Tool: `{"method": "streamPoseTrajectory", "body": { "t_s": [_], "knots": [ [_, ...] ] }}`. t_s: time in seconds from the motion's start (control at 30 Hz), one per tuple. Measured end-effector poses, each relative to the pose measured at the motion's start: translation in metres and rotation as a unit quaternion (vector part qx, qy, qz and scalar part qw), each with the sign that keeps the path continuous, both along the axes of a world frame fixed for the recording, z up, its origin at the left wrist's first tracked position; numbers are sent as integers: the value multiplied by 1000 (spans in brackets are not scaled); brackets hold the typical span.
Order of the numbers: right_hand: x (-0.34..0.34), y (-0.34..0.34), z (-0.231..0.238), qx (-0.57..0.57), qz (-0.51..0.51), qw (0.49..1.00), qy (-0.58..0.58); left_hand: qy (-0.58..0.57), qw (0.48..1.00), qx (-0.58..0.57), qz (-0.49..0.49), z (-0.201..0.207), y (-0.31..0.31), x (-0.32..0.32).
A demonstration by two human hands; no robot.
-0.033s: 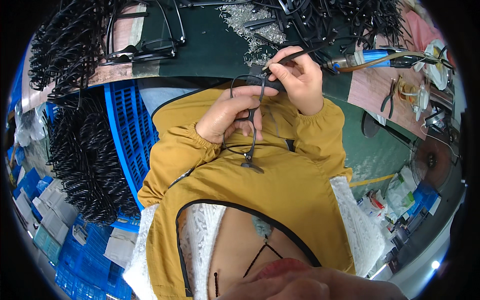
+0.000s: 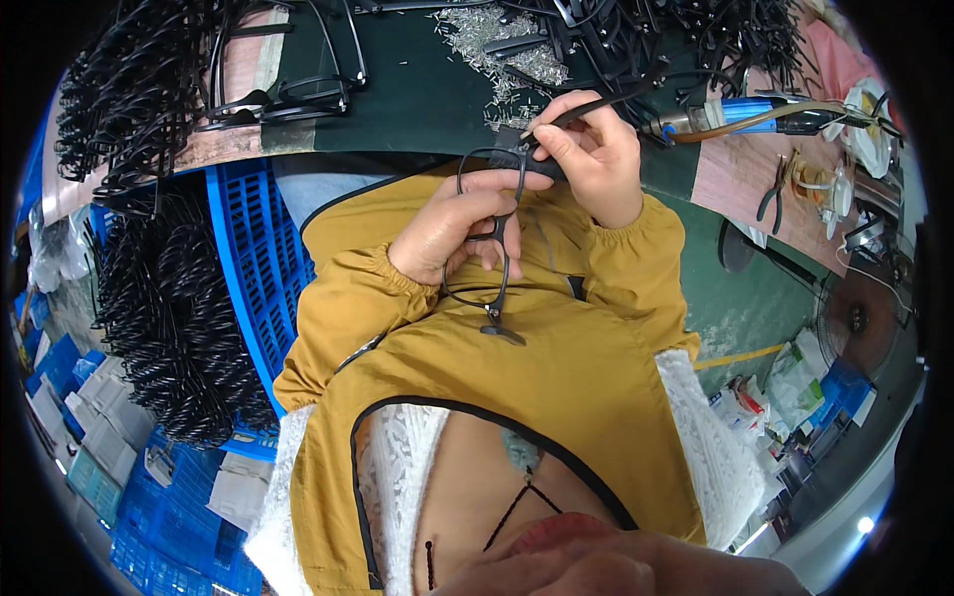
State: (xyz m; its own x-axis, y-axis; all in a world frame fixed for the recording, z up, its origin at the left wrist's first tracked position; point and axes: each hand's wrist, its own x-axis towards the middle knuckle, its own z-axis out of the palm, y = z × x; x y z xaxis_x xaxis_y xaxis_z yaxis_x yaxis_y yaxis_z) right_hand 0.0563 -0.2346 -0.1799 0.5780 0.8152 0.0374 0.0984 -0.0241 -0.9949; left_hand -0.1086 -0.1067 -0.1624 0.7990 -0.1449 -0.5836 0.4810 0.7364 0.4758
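Note:
Near the table's front edge, my left hand (image 2: pixel 467 221) is wrapped round a black eyeglass frame (image 2: pixel 505 273), its index finger stretched along the rim. The two rims stand one above the other in the picture, and a short dark piece sticks out at the lower end. My right hand (image 2: pixel 596 159) pinches a slim black temple arm (image 2: pixel 606 102) between thumb and fingers. The temple's near end meets the upper corner of the frame, beside a small dark block (image 2: pixel 509 149) at the table edge. Whether the two are joined there is too small to tell.
Small metal pins (image 2: pixel 507 55) lie heaped beyond my hands, with black temple arms (image 2: pixel 686 40) piled at the right. A blue powered screwdriver (image 2: pixel 745 117) and pliers (image 2: pixel 770 194) lie to the right. Assembled frames (image 2: pixel 129 89) stack at left, above a blue crate (image 2: pixel 248 258) full of more.

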Motion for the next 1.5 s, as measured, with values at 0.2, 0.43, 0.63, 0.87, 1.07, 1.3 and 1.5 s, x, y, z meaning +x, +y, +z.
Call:
{"method": "streamPoseTrajectory", "body": {
  "t_s": [0.2,0.43,0.63,0.87,1.07,1.3,1.5],
  "knots": [
    [12,3,3,12,77,959,-273,-2,998,63,0,12,-6,5],
    [-6,-2,3,14,10,946,-325,13,999,34,20,17,-3,5],
    [47,-48,47,242,-444,791,-345,-104,985,100,93,23,-3,19],
    [112,-32,-7,369,-237,897,48,-87,986,71,126,20,-5,29],
    [95,31,8,413,-27,884,217,-51,985,-40,159,9,-1,9],
    [62,18,6,396,-76,886,229,79,983,-114,116,9,-32,10],
    [20,0,24,359,-79,914,171,130,967,-166,141,1,-45,10]
  ]
}}
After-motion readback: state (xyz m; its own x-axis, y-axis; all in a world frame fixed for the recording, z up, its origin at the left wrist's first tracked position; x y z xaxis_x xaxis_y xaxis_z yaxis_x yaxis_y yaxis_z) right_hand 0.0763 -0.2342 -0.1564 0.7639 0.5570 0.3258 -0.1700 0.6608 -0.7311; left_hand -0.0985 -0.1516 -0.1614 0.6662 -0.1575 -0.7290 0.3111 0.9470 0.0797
